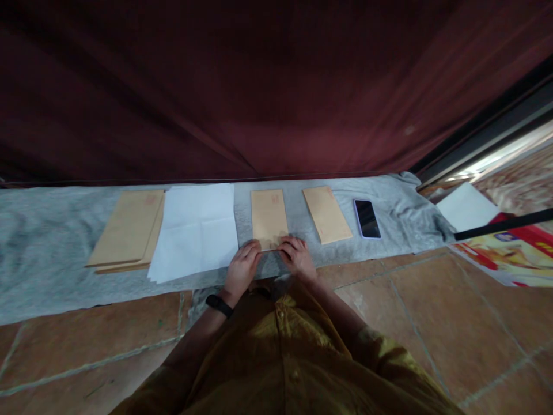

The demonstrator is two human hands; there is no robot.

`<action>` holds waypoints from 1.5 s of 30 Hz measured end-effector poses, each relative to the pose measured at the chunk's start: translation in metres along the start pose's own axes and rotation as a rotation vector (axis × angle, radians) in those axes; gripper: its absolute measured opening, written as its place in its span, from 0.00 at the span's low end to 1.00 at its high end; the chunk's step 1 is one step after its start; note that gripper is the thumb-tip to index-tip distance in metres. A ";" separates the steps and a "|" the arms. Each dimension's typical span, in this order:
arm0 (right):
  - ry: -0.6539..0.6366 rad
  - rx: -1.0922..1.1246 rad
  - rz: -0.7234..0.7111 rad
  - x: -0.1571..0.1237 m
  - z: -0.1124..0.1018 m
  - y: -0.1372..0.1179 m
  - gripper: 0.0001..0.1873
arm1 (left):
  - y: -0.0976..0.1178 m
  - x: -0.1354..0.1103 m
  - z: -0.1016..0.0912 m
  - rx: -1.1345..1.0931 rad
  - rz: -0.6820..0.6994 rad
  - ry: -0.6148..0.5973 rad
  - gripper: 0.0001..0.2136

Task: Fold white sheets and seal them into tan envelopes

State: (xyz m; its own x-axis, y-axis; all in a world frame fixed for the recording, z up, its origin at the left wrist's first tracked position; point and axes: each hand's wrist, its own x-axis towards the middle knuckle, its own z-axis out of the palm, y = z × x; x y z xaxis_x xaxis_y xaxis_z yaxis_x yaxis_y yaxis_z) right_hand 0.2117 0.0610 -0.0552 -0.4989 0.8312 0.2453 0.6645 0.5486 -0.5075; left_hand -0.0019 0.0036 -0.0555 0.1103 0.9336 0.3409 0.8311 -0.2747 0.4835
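Note:
A brown paper envelope point(268, 213) lies upright in front of me, with faint red print near its top right corner. My left hand point(242, 264) pinches the near left corner of it. At the near right corner, my right hand point(297, 256) grips the same envelope. Its near edge looks slightly raised or folded between the two hands; the fingertips hide part of it. To the right, a second brown envelope point(328, 214) rests at a slant. Left of my hands are creased white paper sheets point(196, 233), partly over a stack of brown envelopes point(125, 227).
A grey cloth point(52, 242) covers the long narrow surface. On its right lies a phone point(367, 219) with a dark screen. Behind hangs a dark red curtain point(259, 86). A dark metal bar point(503, 225) and a colourful box point(514, 253) stand at the far right, above floor tiles point(415, 311).

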 end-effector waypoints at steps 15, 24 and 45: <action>0.013 0.002 0.025 0.001 0.005 -0.003 0.06 | 0.002 0.002 -0.009 0.153 0.014 -0.021 0.10; 0.027 0.035 0.031 0.000 0.005 -0.003 0.08 | 0.002 0.005 -0.009 0.209 0.005 -0.045 0.11; 0.090 0.050 0.085 0.001 0.010 -0.003 0.08 | 0.006 0.014 -0.008 0.174 -0.061 -0.026 0.09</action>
State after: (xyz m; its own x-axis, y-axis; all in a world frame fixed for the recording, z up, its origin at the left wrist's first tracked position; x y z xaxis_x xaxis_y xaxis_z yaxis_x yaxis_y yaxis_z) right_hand 0.2037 0.0593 -0.0615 -0.3888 0.8802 0.2720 0.6723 0.4730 -0.5694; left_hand -0.0001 0.0136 -0.0413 0.0686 0.9535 0.2934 0.9180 -0.1755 0.3556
